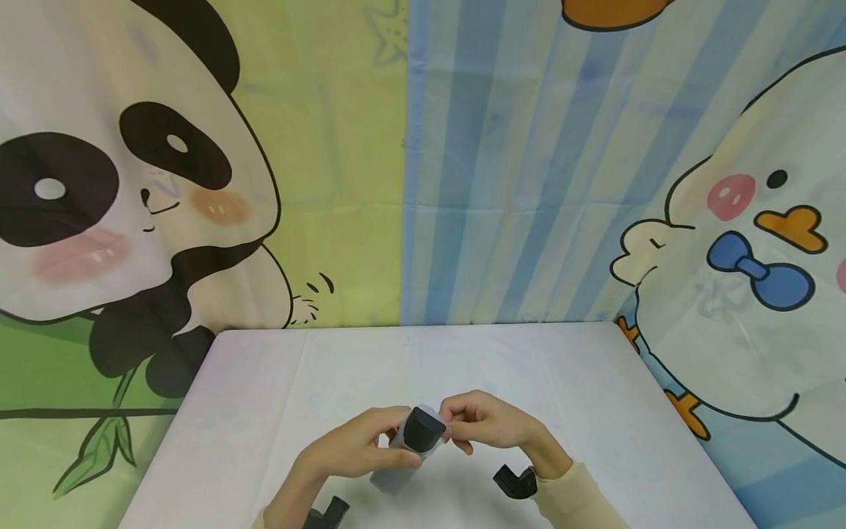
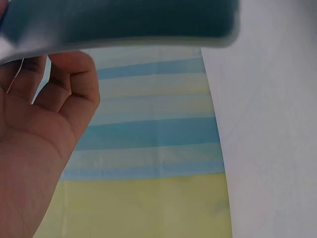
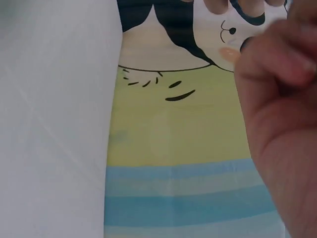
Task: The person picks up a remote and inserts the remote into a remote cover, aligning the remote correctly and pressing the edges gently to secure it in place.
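Observation:
Above the table, my left hand [image 1: 363,444] grips a small grey object with a black, rounded end face [image 1: 424,430], its thumb on the near side and fingers on the far side. In the left wrist view the object [image 2: 129,22] fills the top as a dark, smooth body with a pale rim; its exact kind cannot be told. My right hand [image 1: 492,420] has curled fingers, and its thumb and forefinger pinch the object's right edge. The right wrist view shows that hand [image 3: 282,109] blurred at the right, with the pinched spot hidden.
A white table [image 1: 317,382] lies under both hands. Behind it hangs a cartoon-printed cloth [image 1: 344,184] with a panda and a white bird. A black wrist camera mount [image 1: 515,482] sits by the right sleeve, another [image 1: 327,514] by the left wrist.

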A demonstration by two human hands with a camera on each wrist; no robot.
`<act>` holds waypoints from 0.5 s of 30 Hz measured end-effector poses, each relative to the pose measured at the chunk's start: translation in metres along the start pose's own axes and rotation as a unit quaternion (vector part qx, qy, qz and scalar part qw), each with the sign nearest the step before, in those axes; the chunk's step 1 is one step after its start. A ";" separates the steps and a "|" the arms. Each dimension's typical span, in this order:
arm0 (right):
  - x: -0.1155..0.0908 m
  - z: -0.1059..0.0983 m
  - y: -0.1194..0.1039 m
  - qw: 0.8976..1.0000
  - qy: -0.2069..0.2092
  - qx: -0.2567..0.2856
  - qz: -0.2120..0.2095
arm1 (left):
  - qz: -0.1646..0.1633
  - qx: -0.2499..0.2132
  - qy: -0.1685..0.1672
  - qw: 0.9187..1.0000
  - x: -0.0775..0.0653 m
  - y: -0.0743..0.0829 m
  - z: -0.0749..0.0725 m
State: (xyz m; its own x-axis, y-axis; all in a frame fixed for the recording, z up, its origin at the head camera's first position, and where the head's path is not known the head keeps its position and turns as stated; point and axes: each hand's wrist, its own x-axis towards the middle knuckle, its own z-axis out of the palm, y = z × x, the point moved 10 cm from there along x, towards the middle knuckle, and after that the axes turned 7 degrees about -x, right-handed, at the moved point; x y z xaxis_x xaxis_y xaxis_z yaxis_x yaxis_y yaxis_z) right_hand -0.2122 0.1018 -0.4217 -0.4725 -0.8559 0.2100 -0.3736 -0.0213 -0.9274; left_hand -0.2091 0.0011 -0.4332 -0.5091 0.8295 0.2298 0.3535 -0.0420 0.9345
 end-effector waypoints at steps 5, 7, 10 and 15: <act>-0.001 -0.020 -0.016 0.985 0.133 -0.109 -0.003 | -0.025 0.048 0.057 0.997 0.000 -0.006 -0.012; -0.002 -0.026 -0.023 0.976 0.181 -0.124 -0.008 | -0.021 0.067 0.077 0.995 0.002 -0.005 -0.014; -0.002 -0.032 -0.029 0.965 0.231 -0.124 -0.019 | 0.006 0.087 0.111 0.990 0.002 -0.001 -0.016; 0.000 -0.032 -0.037 0.958 0.259 -0.119 -0.038 | 0.074 0.126 0.178 0.973 -0.005 0.006 -0.019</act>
State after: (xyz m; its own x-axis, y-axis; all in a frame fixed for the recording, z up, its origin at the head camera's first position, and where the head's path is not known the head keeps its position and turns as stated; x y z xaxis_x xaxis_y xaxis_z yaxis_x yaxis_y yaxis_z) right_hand -0.2235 0.1190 -0.3775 -0.7466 -0.4840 0.4564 -0.5645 0.0978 -0.8196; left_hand -0.2195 -0.0135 -0.4233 -0.6614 0.5782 0.4777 0.6020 0.0295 0.7979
